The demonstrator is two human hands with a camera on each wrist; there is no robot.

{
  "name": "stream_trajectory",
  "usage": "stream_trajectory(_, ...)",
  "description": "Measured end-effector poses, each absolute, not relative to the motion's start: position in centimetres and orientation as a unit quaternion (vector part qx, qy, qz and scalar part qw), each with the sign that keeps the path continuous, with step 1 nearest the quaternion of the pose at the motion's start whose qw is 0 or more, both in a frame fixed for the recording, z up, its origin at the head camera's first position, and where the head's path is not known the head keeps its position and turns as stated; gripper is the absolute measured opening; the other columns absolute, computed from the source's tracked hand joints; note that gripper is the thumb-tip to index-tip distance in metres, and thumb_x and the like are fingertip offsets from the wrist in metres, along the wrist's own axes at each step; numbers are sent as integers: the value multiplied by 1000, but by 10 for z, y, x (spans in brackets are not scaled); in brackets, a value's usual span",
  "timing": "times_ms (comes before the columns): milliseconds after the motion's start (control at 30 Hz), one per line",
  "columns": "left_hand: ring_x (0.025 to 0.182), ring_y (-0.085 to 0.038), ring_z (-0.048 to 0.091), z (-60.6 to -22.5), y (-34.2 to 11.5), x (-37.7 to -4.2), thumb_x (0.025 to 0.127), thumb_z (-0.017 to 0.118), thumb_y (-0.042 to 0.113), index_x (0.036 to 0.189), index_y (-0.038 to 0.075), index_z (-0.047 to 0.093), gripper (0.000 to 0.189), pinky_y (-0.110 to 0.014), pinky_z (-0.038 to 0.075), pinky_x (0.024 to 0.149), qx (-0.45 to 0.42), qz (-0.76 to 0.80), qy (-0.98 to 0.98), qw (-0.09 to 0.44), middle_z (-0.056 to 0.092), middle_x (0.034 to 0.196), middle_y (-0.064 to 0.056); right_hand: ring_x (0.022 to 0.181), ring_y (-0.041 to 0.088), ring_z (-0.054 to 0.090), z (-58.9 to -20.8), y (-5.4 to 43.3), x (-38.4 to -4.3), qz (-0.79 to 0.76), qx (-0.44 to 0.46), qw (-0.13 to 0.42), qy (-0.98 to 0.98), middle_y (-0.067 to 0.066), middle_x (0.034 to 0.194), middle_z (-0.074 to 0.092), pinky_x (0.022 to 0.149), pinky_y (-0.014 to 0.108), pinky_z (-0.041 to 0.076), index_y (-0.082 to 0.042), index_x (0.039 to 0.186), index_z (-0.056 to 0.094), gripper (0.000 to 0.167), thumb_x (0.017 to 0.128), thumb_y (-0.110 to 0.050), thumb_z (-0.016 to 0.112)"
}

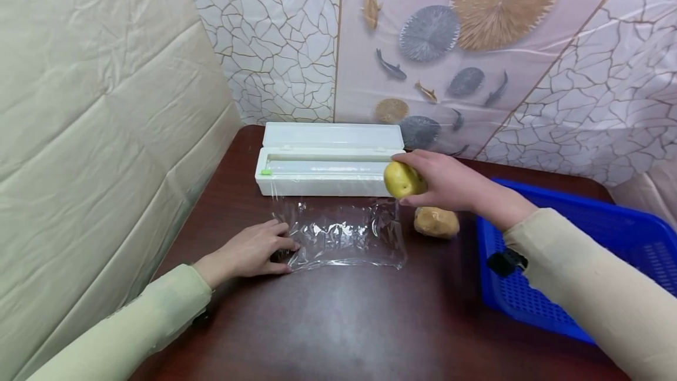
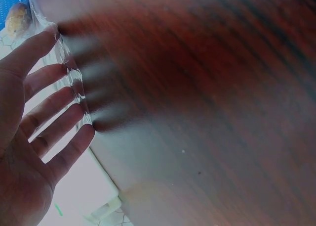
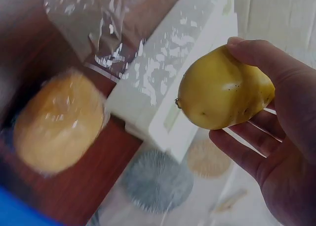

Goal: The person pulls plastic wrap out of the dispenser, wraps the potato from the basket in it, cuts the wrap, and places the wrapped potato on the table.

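In the head view, a sheet of clear plastic wrap (image 1: 338, 237) lies on the table, drawn out from a white dispenser box (image 1: 328, 184) with its lid up. At the sheet's left edge, my left hand (image 1: 259, 250) rests with fingers spread; the left wrist view shows the fingertips (image 2: 85, 132) on the film's edge. My right hand (image 1: 441, 178) grips a smooth yellow fruit (image 3: 222, 90), oval with dark specks and a small stem nub, between thumb and fingers. It is held up in front of the box's right end. Below it sits a tan, rounded lump wrapped in film (image 1: 436, 222).
A blue plastic basket (image 1: 550, 304) stands at the table's right side, partly under my right forearm. The dark wooden table (image 1: 338, 322) meets patterned wall sheets (image 1: 285, 34) behind the box and a beige cloth wall (image 1: 106, 134) on the left.
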State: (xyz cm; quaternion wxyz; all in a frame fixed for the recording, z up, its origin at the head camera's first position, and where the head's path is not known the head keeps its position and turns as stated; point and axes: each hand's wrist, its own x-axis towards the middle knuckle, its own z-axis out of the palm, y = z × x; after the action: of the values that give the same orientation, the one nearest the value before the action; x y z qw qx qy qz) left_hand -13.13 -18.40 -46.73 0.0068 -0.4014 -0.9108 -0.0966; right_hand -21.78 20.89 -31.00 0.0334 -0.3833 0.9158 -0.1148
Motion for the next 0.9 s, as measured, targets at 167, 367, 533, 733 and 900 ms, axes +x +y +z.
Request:
stream_trajectory(167,93,-20,58,-469,-184,-131,87,87,43,119,18,81,41,-39,55,82,-401,-95,-911,5,60,100,1,111,35,66,-324,185,-218,-119,-413,40,902,21,132,66,92,52,55,2,148,56,75,84,-22,88)
stream_trajectory(367,93,-20,58,-468,-184,-131,87,87,43,119,18,81,41,-39,55,82,-398,-97,-912,4,59,99,1,109,33,66,-341,161,-215,-121,-435,57,890,19,127,67,93,50,56,2,147,57,75,83,-22,89)
stream_trajectory(533,94,-20,58,-469,-185,-131,87,87,43,121,18,81,42,-39,55,83,-398,-96,-912,3,59,100,1,109,30,65,-354,146,-211,-106,-446,75,885,17,126,66,93,47,56,0,148,56,77,84,-25,89)
stream_trajectory(733,93,-20,58,-469,-186,-132,87,87,43,120,19,81,41,-39,55,82,-400,-96,-911,7,60,100,1,107,30,67,-369,133,-207,-68,-471,65,877,15,124,65,92,47,57,0,147,57,78,82,-29,90)
stream_trajectory(900,93,-20,58,-469,-186,-133,88,87,43,121,18,81,41,-40,55,82,-399,-97,-912,5,60,100,1,108,32,67,-379,124,-203,-34,-469,74,879,16,125,65,92,48,58,-1,149,57,81,81,-28,91)
